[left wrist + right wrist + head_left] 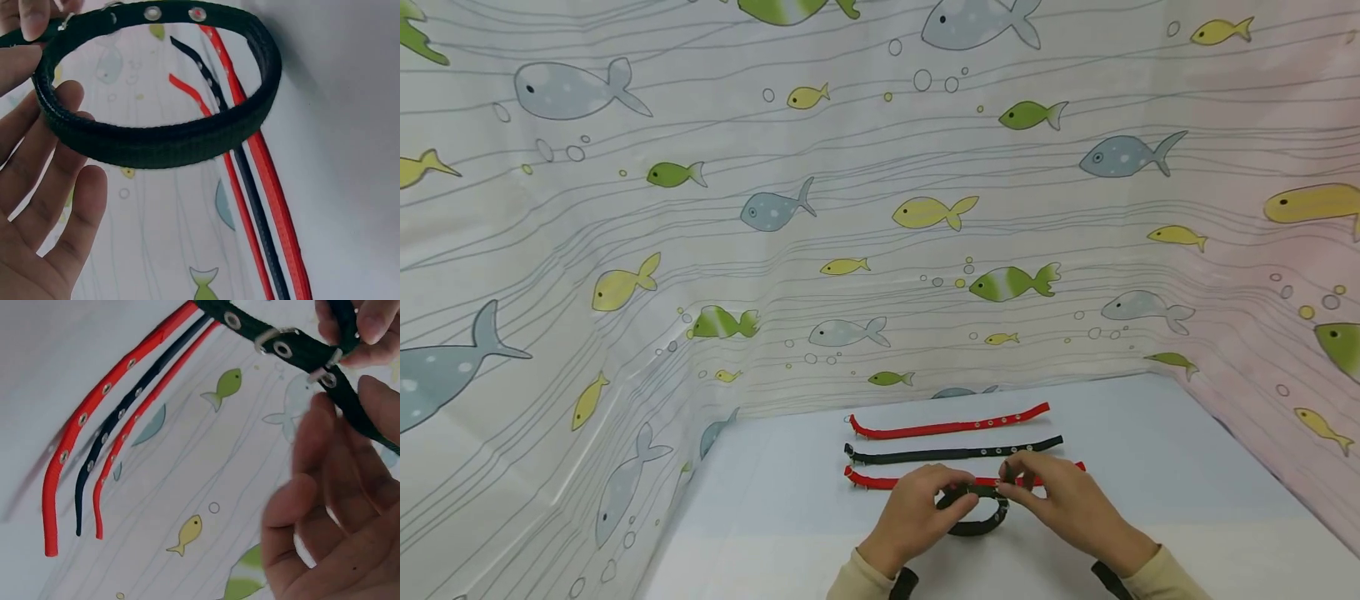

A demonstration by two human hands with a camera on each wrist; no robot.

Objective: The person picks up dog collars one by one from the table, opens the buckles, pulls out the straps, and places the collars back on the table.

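A dark green collar [169, 147] with metal eyelets is bent into a loop between the two hands, just above the table's near part. My left hand [919, 510] pinches one side of it between thumb and fingers; its other fingers spread below the strap [78, 206]. On the opposite side, my right hand [1067, 504] pinches the strap beside the metal buckle [325, 365]. The strap runs through the buckle there, and a metal ring [265, 340] sits farther along it. Fingers of both hands partly cover the strap around the buckle.
Beyond the hands, a red collar [872, 482], a black collar [910, 457] and another red collar [917, 431] lie side by side on the white table [760, 483]. A fish-patterned curtain [865, 300] surrounds the table at the back and sides.
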